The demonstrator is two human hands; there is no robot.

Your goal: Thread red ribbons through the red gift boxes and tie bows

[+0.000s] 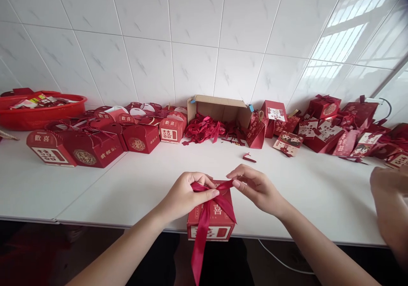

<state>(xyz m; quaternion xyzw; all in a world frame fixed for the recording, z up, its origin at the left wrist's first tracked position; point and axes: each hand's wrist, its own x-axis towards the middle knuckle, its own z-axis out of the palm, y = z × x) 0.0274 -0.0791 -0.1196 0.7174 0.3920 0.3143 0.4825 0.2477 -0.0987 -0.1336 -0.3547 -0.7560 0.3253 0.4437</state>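
A red gift box (pixel 210 218) with white and gold Chinese characters stands at the table's front edge, straight before me. Across its top lies a dark red satin ribbon (pixel 200 243), looped in a bow shape, one long tail hanging down past the front of the box. My left hand (pixel 194 194) pinches the ribbon near its crossing, thumb on top, with a loop showing under the fingers. On the other side, my right hand (pixel 251 188) holds a loop of the same ribbon between thumb and fingertips. The box's top is partly hidden by my hands.
Several finished red boxes (pixel 105 150) line the left. A cardboard box (pixel 219 103) of loose ribbons stands by the wall. More boxes and tags (pixel 325 133) are heaped right. A red basin (pixel 63 109) sits far left. Another person's hand (pixel 387 188) shows at the right edge.
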